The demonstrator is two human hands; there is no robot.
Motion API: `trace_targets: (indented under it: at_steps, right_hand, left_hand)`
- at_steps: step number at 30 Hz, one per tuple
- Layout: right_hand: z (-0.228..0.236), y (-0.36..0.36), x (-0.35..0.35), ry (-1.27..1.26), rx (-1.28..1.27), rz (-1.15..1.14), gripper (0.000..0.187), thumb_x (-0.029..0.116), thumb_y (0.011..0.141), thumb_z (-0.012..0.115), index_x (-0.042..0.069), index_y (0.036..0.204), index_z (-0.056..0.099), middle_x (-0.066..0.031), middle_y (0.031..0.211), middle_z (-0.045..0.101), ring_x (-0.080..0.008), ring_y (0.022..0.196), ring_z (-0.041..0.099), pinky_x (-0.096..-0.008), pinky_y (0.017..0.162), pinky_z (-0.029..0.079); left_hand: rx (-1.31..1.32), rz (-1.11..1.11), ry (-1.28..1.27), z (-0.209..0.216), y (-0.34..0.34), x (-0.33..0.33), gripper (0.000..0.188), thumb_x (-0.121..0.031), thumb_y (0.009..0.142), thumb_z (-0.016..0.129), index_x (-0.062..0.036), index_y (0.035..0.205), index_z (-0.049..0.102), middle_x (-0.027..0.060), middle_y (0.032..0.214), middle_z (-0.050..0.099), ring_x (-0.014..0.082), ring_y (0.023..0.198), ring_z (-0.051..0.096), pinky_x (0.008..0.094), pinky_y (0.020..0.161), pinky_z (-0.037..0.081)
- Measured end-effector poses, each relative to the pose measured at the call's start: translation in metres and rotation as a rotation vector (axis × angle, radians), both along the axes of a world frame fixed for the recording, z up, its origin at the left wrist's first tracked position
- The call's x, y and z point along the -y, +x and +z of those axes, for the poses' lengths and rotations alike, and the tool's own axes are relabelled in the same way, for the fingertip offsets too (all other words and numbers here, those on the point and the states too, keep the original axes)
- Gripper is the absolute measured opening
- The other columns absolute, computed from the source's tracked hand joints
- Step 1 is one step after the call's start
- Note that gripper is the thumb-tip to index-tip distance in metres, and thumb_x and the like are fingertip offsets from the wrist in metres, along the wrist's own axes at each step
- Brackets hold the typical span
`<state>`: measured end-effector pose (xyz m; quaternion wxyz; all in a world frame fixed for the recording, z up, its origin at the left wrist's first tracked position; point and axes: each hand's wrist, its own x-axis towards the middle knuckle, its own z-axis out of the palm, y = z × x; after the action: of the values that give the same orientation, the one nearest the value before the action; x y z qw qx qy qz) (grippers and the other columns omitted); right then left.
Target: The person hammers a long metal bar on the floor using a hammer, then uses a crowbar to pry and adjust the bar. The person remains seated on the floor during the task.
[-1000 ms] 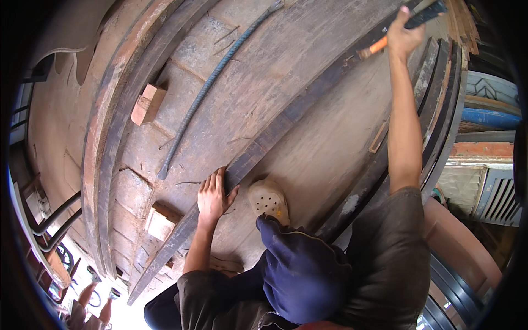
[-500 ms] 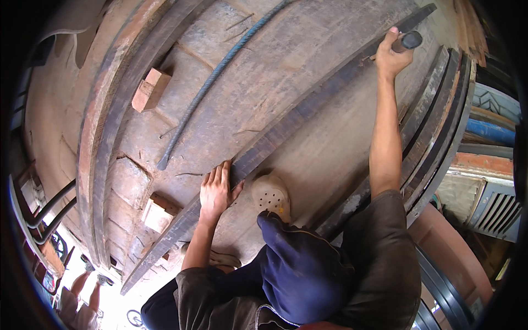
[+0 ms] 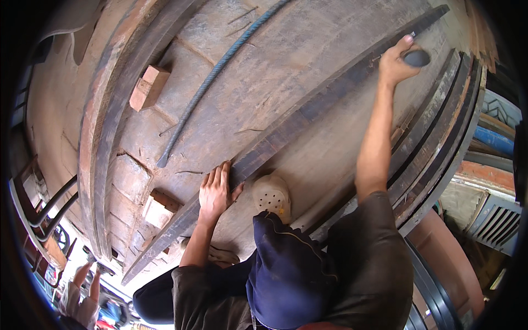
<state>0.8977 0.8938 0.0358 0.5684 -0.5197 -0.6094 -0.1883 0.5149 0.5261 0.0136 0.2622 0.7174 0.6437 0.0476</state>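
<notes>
A long, dark, slightly curved wooden beam [image 3: 297, 118] runs diagonally from the lower left to the upper right. My left hand [image 3: 215, 192] grips it near its lower part, fingers over the upper edge and thumb apart on the other side. Toward the far end, my right hand [image 3: 397, 65] is closed around a tool [image 3: 416, 58] with a dark round end. The rest of that tool is hidden by the hand, so its kind does not show. A beige clog [image 3: 271, 197] on my foot is beside the beam.
A blue twisted bar [image 3: 209, 82] lies left of the beam, near bent nails. Wooden blocks [image 3: 149, 88] stand on the worn floor [image 3: 242, 110]. Curved beams [image 3: 99, 159] lie at the left, with stacked planks [image 3: 440, 137] at the right. Another person's legs [image 3: 88, 286] show lower left.
My right hand has moved a little to the right and down with the tool, whose dark end has turned. The left hand keeps its hold on the beam. The view has shifted slightly.
</notes>
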Motion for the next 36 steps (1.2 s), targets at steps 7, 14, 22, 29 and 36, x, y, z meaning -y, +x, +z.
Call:
trace_targets:
  at_steps: [7,14,22,29,36]
  right_hand:
    - [-0.006,-0.027,0.037,-0.033,-0.278,0.168,0.037,0.03,0.092,0.067,0.007,0.079,0.041,-0.0039,0.075,0.047,-0.0146,0.065,0.048,-0.0329,0.066,0.045]
    - [0.017,-0.022,0.035,-0.154,-0.227,0.227,0.035,0.026,0.092,0.069,0.007,0.078,0.042,-0.0027,0.075,0.05,-0.0134,0.066,0.047,-0.0409,0.097,0.044]
    - [0.028,-0.025,0.063,-0.418,0.283,0.44,0.032,0.026,0.08,0.079,0.01,0.065,0.055,0.0005,0.061,0.056,-0.0156,0.061,0.058,-0.0295,0.059,0.046]
    - [0.074,-0.009,0.003,-0.304,-0.499,0.051,0.019,0.011,0.086,0.057,-0.003,0.076,0.065,-0.0095,0.072,0.065,-0.0176,0.065,0.061,-0.032,0.065,0.051]
    - [0.038,-0.019,-0.003,-0.408,-0.253,0.405,0.014,0.005,0.082,0.056,0.0,0.069,0.056,-0.0063,0.062,0.06,-0.014,0.056,0.057,-0.0299,0.058,0.05]
  left_hand:
    - [-0.023,-0.015,0.019,0.0,0.001,0.001,0.071,-0.04,0.081,0.072,-0.0017,0.135,0.045,0.0171,0.119,0.061,0.0321,0.107,0.063,0.0415,0.089,0.05]
    - [-0.017,-0.026,0.009,0.003,0.0,-0.004,0.07,-0.04,0.082,0.071,-0.0008,0.134,0.045,0.0168,0.12,0.061,0.0314,0.107,0.063,0.0409,0.089,0.05]
    - [0.013,-0.015,0.008,0.003,-0.004,-0.005,0.069,-0.039,0.082,0.072,-0.0004,0.133,0.046,0.0162,0.119,0.061,0.0305,0.107,0.063,0.0403,0.09,0.05]
    - [0.006,-0.041,0.03,0.003,0.0,-0.004,0.069,-0.043,0.084,0.069,0.0022,0.132,0.047,0.015,0.118,0.061,0.0293,0.105,0.061,0.0384,0.088,0.05]
    - [0.016,-0.033,0.052,0.002,-0.002,-0.004,0.069,-0.043,0.085,0.068,0.0017,0.133,0.047,0.0144,0.119,0.061,0.0281,0.104,0.062,0.038,0.088,0.05]
